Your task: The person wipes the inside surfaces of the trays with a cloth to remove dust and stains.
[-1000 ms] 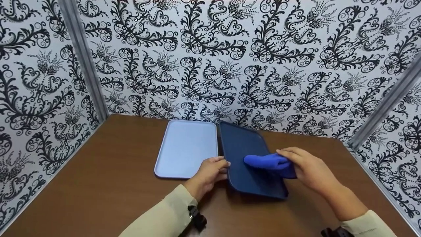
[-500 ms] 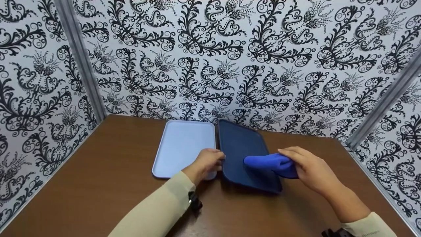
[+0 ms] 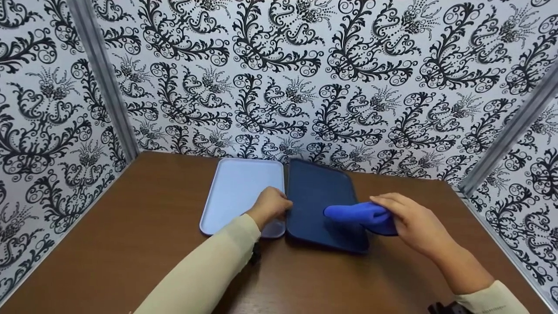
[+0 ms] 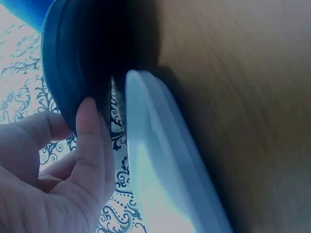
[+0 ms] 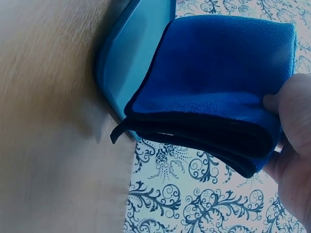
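My left hand (image 3: 271, 205) pinches the left rim of a dark blue tray (image 3: 320, 187). In the left wrist view, thumb and fingers take that rim from both sides, and the tray's edge stands raised off the table. Beside it, a light blue tray (image 3: 244, 187) lies flat, partly covered by my left hand and forearm. A folded blue cloth (image 5: 218, 73) with dark edging and a small loop is held at one end by my right hand (image 3: 412, 222). The cloth hangs over the right part of the dark tray; whether it touches the surface I cannot tell.
A brown wooden table (image 3: 130, 235) carries both trays. Behind it rises a wall (image 3: 279, 78) with black and white scroll patterns, close to the trays' far ends. Grey posts (image 3: 102, 78) stand at the corners.
My left hand has moved left and lowered the dark tray's left rim, bringing the tray nearer the light blue one. The right hand with the cloth has barely moved.
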Tool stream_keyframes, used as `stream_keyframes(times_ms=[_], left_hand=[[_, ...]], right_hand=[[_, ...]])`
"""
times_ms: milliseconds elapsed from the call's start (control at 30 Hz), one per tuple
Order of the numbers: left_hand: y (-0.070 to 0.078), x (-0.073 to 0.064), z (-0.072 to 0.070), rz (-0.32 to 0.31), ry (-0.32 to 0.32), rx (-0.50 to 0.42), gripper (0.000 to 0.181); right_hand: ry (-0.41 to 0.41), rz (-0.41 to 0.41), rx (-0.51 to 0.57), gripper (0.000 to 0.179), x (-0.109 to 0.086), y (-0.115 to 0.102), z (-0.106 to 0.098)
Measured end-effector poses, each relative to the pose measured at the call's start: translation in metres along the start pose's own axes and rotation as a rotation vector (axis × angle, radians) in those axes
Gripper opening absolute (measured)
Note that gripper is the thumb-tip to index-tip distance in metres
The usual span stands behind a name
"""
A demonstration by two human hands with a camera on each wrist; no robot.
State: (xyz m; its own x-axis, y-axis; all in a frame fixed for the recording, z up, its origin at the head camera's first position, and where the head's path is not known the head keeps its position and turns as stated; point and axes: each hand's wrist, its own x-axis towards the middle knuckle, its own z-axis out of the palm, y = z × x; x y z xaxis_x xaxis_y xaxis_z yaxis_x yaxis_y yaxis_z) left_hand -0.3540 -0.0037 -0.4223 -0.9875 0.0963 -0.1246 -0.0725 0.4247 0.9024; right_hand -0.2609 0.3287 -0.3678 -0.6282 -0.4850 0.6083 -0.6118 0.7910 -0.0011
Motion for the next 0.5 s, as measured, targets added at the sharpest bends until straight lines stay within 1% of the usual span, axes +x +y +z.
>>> stream_keyframes(times_ms=[67,167,333,400,500], left_hand=[[-0.002,0.003,0.0,0.001,-0.004,0.07,0.008],[-0.004,0.005,0.0,0.009,-0.021,0.156,0.016],[-0.003,0.004,0.0,0.094,-0.011,0.309,0.022],[-0.001,0.004,0.001,0.125,0.005,0.351,0.024],[0.002,0.002,0.004,0.139,0.015,0.359,0.032]], right_hand=[[-0.002,0.006,0.0,0.065,-0.001,0.001,0.001],[-0.007,0.016,0.003,0.065,-0.004,0.004,0.001],[-0.017,0.046,0.005,0.067,-0.006,0.008,-0.001],[-0.02,0.056,0.007,0.067,-0.006,0.009,-0.002],[-0.021,0.067,0.008,0.066,-0.005,0.011,-0.005]])
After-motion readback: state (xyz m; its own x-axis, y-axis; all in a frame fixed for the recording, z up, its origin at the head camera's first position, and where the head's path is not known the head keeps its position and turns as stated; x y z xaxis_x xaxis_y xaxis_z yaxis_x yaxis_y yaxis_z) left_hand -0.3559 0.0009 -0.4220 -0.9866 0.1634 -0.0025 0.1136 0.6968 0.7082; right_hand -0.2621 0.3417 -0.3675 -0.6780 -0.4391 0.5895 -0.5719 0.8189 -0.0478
